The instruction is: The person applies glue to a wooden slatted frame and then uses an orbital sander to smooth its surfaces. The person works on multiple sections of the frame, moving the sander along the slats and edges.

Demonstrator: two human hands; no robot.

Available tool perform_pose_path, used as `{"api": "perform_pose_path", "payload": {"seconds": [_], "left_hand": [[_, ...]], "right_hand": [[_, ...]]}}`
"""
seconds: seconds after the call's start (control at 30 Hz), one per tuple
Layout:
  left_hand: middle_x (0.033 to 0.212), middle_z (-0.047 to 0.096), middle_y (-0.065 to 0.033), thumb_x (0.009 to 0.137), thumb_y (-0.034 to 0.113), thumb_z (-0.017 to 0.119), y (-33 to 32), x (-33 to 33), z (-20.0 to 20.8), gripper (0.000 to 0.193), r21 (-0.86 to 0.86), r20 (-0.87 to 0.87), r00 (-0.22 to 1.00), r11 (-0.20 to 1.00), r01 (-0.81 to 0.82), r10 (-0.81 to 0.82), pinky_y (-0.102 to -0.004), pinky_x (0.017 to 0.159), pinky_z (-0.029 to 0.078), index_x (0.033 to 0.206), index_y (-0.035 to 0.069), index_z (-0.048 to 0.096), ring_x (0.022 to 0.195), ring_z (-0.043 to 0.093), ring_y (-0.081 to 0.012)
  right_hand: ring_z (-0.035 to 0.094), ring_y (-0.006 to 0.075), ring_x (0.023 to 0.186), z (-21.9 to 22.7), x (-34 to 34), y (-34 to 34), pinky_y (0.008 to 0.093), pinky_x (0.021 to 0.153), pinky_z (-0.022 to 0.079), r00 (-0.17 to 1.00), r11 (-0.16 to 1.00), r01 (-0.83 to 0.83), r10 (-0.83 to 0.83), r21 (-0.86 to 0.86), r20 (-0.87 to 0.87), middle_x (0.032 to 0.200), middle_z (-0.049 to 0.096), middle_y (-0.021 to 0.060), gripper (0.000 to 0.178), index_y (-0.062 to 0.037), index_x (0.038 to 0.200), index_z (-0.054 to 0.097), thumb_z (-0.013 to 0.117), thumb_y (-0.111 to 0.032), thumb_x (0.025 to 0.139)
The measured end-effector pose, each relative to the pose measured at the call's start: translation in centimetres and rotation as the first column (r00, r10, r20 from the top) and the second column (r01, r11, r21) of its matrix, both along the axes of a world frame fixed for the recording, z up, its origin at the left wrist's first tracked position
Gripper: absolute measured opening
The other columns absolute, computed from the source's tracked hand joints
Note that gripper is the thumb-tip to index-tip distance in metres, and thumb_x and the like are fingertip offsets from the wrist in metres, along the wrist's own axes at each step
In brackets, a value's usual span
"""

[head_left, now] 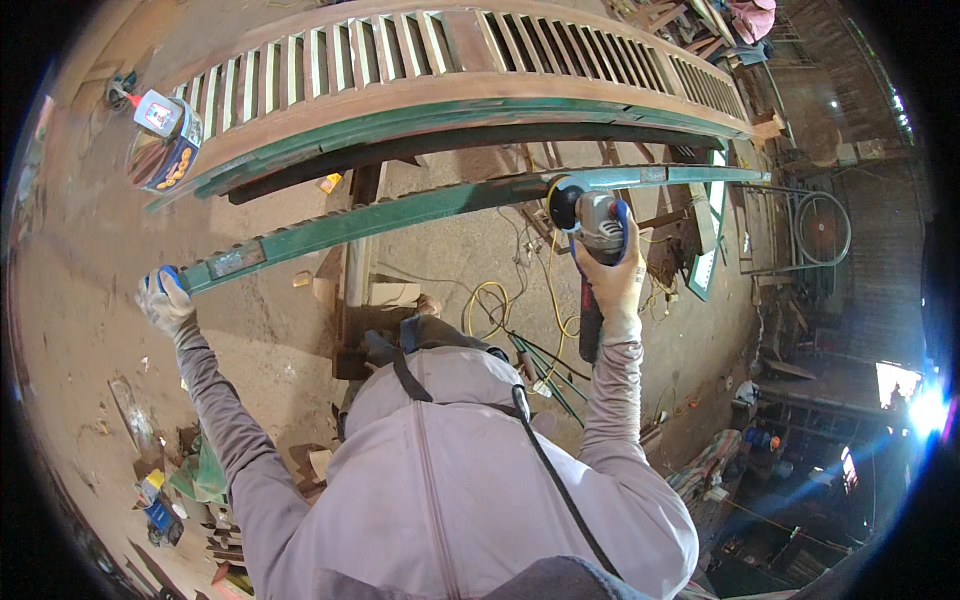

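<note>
A long green-painted wooden rail (400, 208) runs across in front of me, from lower left to upper right. My left hand (165, 300), in a pale work glove, grips its left end. My right hand (612, 275), also gloved, holds a grey angle grinder (590, 218) whose disc rests on the rail's top edge near the middle. The grinder's dark handle points down toward me. Both sleeves are grey-lilac.
Behind the rail lies a large louvred wooden shutter frame (450, 60) with green edging. A blue-and-white bottle and a packet (165, 135) sit at upper left. Yellow cables (500, 310) trail on the dirt floor. Scrap wood (210, 500) is at lower left and a metal frame (815, 225) at right.
</note>
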State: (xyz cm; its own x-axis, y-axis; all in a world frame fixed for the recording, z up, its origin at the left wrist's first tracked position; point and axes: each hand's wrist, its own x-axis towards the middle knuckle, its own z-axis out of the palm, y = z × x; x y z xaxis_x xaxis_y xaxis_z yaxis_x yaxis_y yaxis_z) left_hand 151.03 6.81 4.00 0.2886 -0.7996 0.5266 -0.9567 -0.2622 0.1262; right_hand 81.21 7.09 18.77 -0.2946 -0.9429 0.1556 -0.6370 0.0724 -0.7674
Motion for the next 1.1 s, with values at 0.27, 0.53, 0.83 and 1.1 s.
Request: {"api": "perform_pose_path", "payload": {"seconds": [0.27, 0.53, 0.83, 1.1], "left_hand": [[0.098, 0.069, -0.0194, 0.096, 0.033, 0.05, -0.2, 1.9, -1.5, 0.037, -0.11, 0.043, 0.999, 0.994, 0.007, -0.002, -0.051, 0.088, 0.045, 0.094, 0.004, 0.073, 0.095, 0.06, -0.0405], [0.092, 0.068, -0.0173, 0.097, 0.033, 0.047, -0.6, 0.1, 0.0, 0.038, -0.026, -0.021, 0.999, 0.999, 0.03, -0.031, -0.05, 0.088, 0.044, 0.092, 0.006, 0.074, 0.093, 0.06, -0.0392], [0.092, 0.069, -0.0139, 0.097, 0.034, 0.048, -0.6, 0.4, -0.1, 0.037, -0.04, -0.089, 0.996, 0.999, 0.006, -0.009, -0.0486, 0.089, 0.045, 0.091, 0.01, 0.075, 0.094, 0.061, -0.0367], [0.093, 0.069, -0.0136, 0.096, 0.035, 0.048, -0.7, 0.1, 0.4, 0.037, -0.004, -0.124, 0.992, 1.0, 0.013, -0.013, -0.0487, 0.086, 0.047, 0.091, 0.011, 0.076, 0.094, 0.062, -0.0367]], "right_hand": [[0.066, 0.0357, 0.117, -0.6, 4.7, 1.1, 0.0414, 0.1, 0.053, 0.983, 0.992, -0.125, 0.121, -0.019, -0.138, 0.13, 0.064, 0.0218, 0.087, -0.0048, 0.148, 0.05, 0.088, -0.028, 0.073], [0.068, 0.0358, 0.114, -0.4, 2.5, 0.4, 0.0425, 0.097, 0.054, 0.983, 0.997, -0.069, 0.073, 0.03, -0.17, 0.128, 0.064, 0.0227, 0.087, -0.0036, 0.147, 0.051, 0.088, -0.027, 0.073], [0.069, 0.0379, 0.11, 0.9, 5.7, 0.6, 0.0441, 0.093, 0.056, 0.964, 0.988, -0.147, 0.155, 0.055, -0.214, 0.124, 0.065, 0.023, 0.084, -0.0054, 0.146, 0.052, 0.087, -0.03, 0.073], [0.068, 0.0264, 0.116, 1.1, 4.0, -0.4, 0.0368, 0.1, 0.052, 0.978, 0.995, -0.082, 0.091, 0.057, -0.187, 0.127, 0.067, 0.0201, 0.086, 0.0012, 0.147, 0.051, 0.088, -0.019, 0.073]]}}
